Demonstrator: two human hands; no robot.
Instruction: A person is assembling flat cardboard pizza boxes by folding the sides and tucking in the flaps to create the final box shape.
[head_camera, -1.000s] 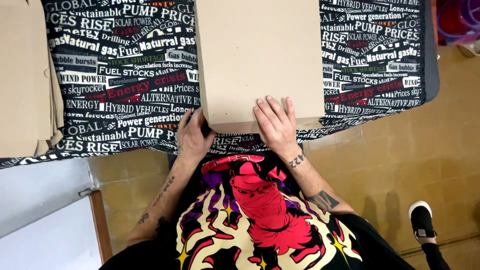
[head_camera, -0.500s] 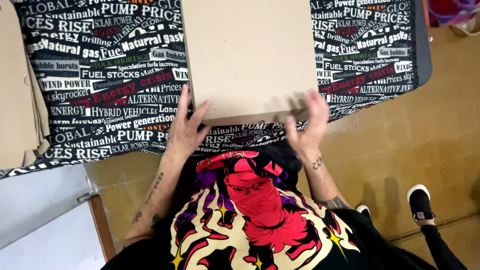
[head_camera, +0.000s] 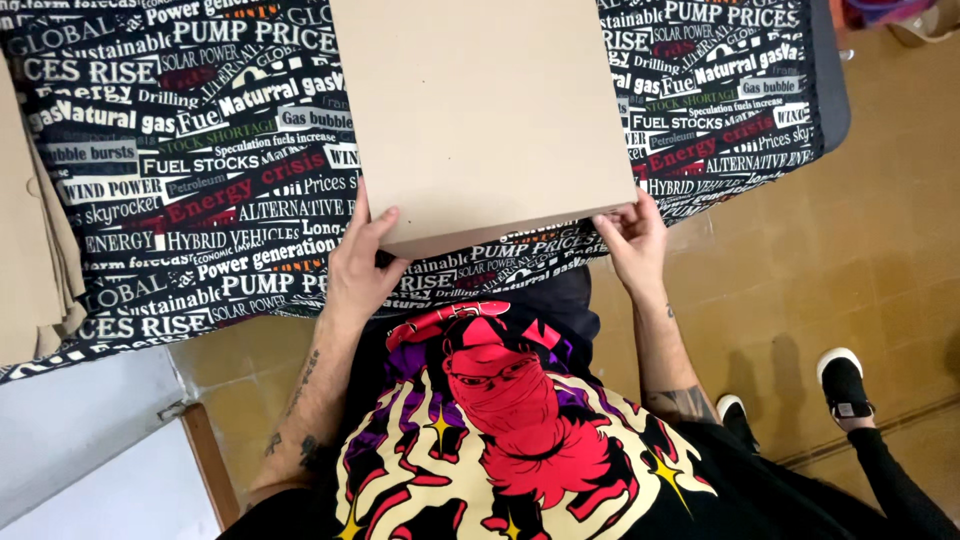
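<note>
Nearest the camera, I see the wearer's printed shirt (head_camera: 500, 440), black with a red and yellow figure, filling the lower middle of the view. One dark shoe with a white sole (head_camera: 845, 382) stands on the tiled floor (head_camera: 800, 260) at lower right; the tip of a second shoe (head_camera: 730, 408) shows beside the right forearm.

Two hands are in view. I see the left hand (head_camera: 357, 265) gripping the near left corner of one flat tan cardboard box (head_camera: 480, 110), thumb on top, the other fingers curled under and hidden. The right hand (head_camera: 632, 240) clasps the near right corner, fingers bent against the box's edge; I cannot see the fingertips underneath.

That box lies on the worktop (head_camera: 200, 190), near edge overhanging toward the body, far edge cut off by the frame top. A black cloth printed with white and red lettering covers the worktop. One stack of tan cardboard sheets (head_camera: 35, 250) sits at far left, cut off; I cannot count the sheets.
</note>
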